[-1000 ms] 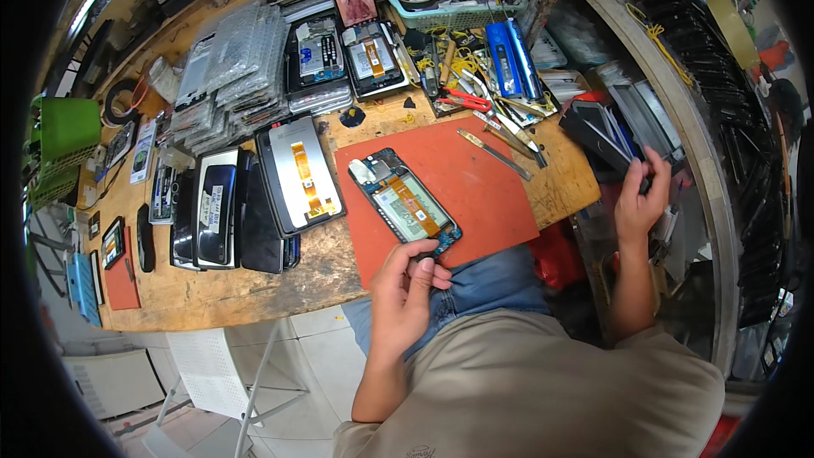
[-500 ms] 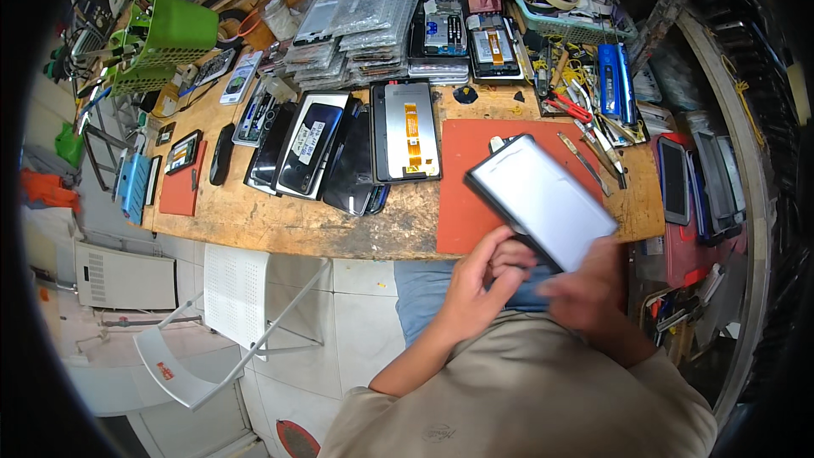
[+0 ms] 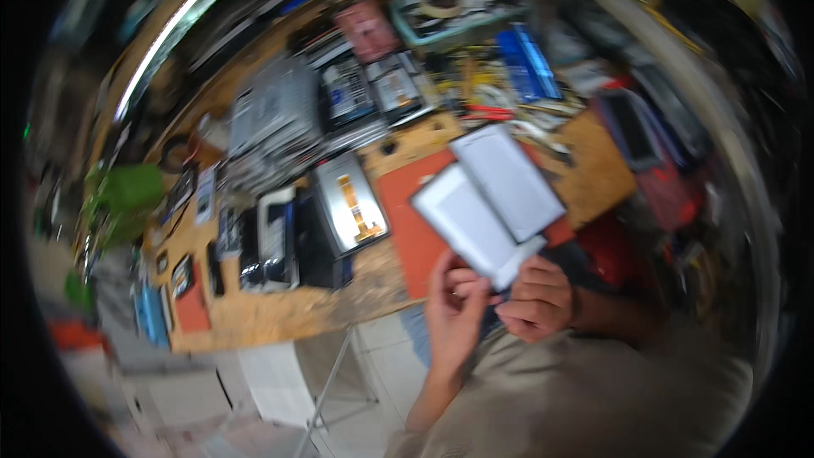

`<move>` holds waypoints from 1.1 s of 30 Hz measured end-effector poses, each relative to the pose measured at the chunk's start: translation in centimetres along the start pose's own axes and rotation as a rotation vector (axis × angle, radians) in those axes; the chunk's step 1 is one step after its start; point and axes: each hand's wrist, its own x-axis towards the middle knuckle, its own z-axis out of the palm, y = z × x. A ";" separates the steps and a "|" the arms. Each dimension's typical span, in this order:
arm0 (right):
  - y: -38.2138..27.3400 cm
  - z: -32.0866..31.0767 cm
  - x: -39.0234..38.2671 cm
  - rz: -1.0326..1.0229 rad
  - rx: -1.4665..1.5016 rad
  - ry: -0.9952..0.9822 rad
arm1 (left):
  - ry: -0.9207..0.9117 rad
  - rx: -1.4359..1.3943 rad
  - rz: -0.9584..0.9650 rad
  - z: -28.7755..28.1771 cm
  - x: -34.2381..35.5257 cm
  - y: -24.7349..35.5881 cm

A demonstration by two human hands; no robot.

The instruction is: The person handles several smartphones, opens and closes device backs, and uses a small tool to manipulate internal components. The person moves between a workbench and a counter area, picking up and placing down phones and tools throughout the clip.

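Note:
The picture is smeared by motion. Over the orange mat (image 3: 411, 242), two white-faced flat panels are held up, partly overlapping. The left panel (image 3: 465, 222), dark-edged, looks like a phone screen or a tablet, but its kind is not clear. The right panel (image 3: 510, 180) lies higher and tilts away to the right. My left hand (image 3: 458, 293) is closed, its fingers curled at the lower end of the left panel. At the lower right corner of that panel, my right hand (image 3: 536, 301) is closed with fingers bent, pinching its edge.
Phone screens with a silver back (image 3: 349, 203) and dark phones (image 3: 275, 237) lie on the wooden bench (image 3: 254, 314). Behind stand a stack of bubble-wrapped parcels (image 3: 275, 119), a teal basket (image 3: 458, 30), loose tools (image 3: 483, 93) and a green basket (image 3: 127, 195). A white folding chair (image 3: 275, 382) stands below.
The view has turned and blurred. One white-faced panel was visible before; two now show, spread apart. My right hand has come up to the panel's lower edge.

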 end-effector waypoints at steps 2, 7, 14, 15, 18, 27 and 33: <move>0.5 -2.2 0.4 0.082 -0.210 0.089 | 0.021 -0.029 -0.048 0.4 0.1 0.0; 3.5 -6.9 1.6 0.640 -0.515 -0.155 | 0.100 0.042 -0.025 0.4 0.3 0.5; 1.7 -5.8 1.8 0.664 -0.253 -0.110 | 0.085 0.190 0.083 1.2 0.2 1.0; 0.9 -5.5 2.1 0.661 -0.211 -0.070 | 0.077 0.196 0.110 1.5 0.2 1.0; -1.1 -5.1 2.4 0.633 -0.255 -0.131 | 0.032 0.114 0.159 2.3 0.7 0.8; 1.0 -6.0 2.1 1.185 0.602 0.120 | -0.083 0.001 0.244 1.9 2.2 1.3; 0.9 -5.4 2.6 0.909 0.357 0.068 | 0.283 0.430 0.690 0.7 4.6 6.0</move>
